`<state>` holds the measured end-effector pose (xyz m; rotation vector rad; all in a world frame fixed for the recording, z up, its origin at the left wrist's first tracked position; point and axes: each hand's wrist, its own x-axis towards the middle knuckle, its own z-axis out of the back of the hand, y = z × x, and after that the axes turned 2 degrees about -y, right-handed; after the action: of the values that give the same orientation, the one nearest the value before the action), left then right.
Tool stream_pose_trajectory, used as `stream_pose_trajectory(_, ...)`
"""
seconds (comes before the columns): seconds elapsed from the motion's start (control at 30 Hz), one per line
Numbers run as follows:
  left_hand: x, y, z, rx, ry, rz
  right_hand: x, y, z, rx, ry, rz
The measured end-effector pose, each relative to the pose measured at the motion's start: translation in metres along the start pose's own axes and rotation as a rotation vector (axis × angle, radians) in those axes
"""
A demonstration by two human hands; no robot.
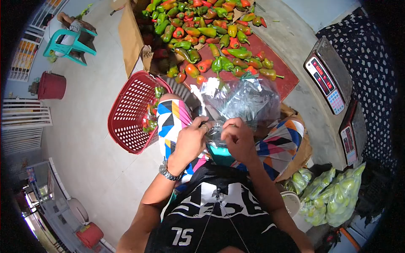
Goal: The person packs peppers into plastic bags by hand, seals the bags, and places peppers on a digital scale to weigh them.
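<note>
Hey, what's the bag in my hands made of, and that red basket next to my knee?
The bag, held by the left hand and right hand, looks like thin clear plastic film: see-through, crinkled, glossy. The red basket seems moulded rigid plastic: uniform colour, regular rows of holes.

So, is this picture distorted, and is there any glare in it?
Head view: strong fisheye bending, with black corners and curved edges; glare on the clear plastic bag that the left hand and right hand hold; the peppers look sharp, while the far edges are darker and softer.
</note>
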<state>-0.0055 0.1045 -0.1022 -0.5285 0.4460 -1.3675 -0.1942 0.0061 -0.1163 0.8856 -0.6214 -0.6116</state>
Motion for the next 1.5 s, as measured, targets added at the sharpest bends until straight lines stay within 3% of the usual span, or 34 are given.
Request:
stream_pose_trajectory(0.1,0.004,0.000,0.000,0.043,0.036,-0.042,-0.002,0.003,0.000,-0.332,0.127,-0.040)
stream_pose_trajectory(0.2,0.009,-0.005,0.007,0.087,0.104,0.027,-0.004,-0.012,-0.008,-0.450,0.107,-0.088)
stream_pose_trajectory(0.33,0.012,0.009,0.011,0.018,0.080,-0.013,0.019,-0.018,-0.005,-0.274,0.101,0.078)
stream_pose_trajectory(0.4,0.013,0.021,0.011,-0.059,0.069,-0.016,0.055,-0.018,0.001,-0.018,0.117,0.248)
stream_pose_trajectory(0.47,0.017,0.025,0.015,-0.122,0.011,-0.087,0.104,-0.006,0.002,-0.082,0.060,0.217)
stream_pose_trajectory(0.53,0.018,0.035,0.006,-0.173,-0.012,-0.147,0.159,0.007,-0.004,-0.036,-0.153,0.281)
stream_pose_trajectory(0.63,0.020,0.045,-0.004,-0.287,-0.090,-0.227,0.264,-0.011,-0.047,-0.149,-0.105,0.260)
stream_pose_trajectory(0.7,0.022,0.041,-0.001,-0.381,-0.041,-0.145,0.321,-0.015,-0.087,-0.223,-0.028,0.250)
stream_pose_trajectory(0.8,0.024,0.037,0.003,-0.438,-0.103,-0.122,0.391,-0.012,-0.141,-0.512,0.266,0.217)
stream_pose_trajectory(0.9,0.025,0.035,0.015,-0.486,-0.137,-0.049,0.433,-0.031,-0.181,-0.654,0.244,0.229)
stream_pose_trajectory(0.93,0.024,0.039,0.015,-0.481,-0.150,-0.065,0.440,-0.036,-0.182,-0.732,0.344,0.196)
stream_pose_trajectory(1.07,0.025,0.045,0.017,-0.488,-0.171,-0.080,0.449,-0.049,-0.182,-0.763,0.295,0.298)
stream_pose_trajectory(1.2,0.024,0.049,0.013,-0.518,-0.147,-0.060,0.462,-0.062,-0.176,-0.060,-0.082,0.076)
stream_pose_trajectory(1.23,0.023,0.046,0.016,-0.527,-0.110,-0.019,0.469,-0.062,-0.165,0.007,-0.300,0.108)
stream_pose_trajectory(1.27,0.023,0.045,0.019,-0.534,-0.083,0.020,0.475,-0.068,-0.144,0.096,-0.334,0.041)
stream_pose_trajectory(1.3,0.021,0.045,0.020,-0.539,-0.051,0.061,0.494,-0.081,-0.140,-0.017,-0.637,0.092)
stream_pose_trajectory(1.33,0.021,0.048,0.015,-0.523,-0.103,-0.002,0.498,-0.071,-0.108,0.099,-0.513,-0.160)
stream_pose_trajectory(1.37,0.021,0.049,0.014,-0.525,-0.106,-0.007,0.487,-0.033,-0.071,0.495,-0.357,-0.401)
stream_pose_trajectory(1.4,0.021,0.050,0.013,-0.528,-0.108,-0.012,0.524,-0.086,-0.086,-0.031,-0.600,-0.293)
stream_pose_trajectory(1.43,0.021,0.051,0.013,-0.528,-0.111,-0.019,0.510,-0.057,-0.057,-0.178,-0.364,-0.359)
stream_pose_trajectory(1.5,0.022,0.050,0.018,-0.560,-0.114,0.003,0.551,-0.096,-0.058,-0.428,-0.033,-0.372)
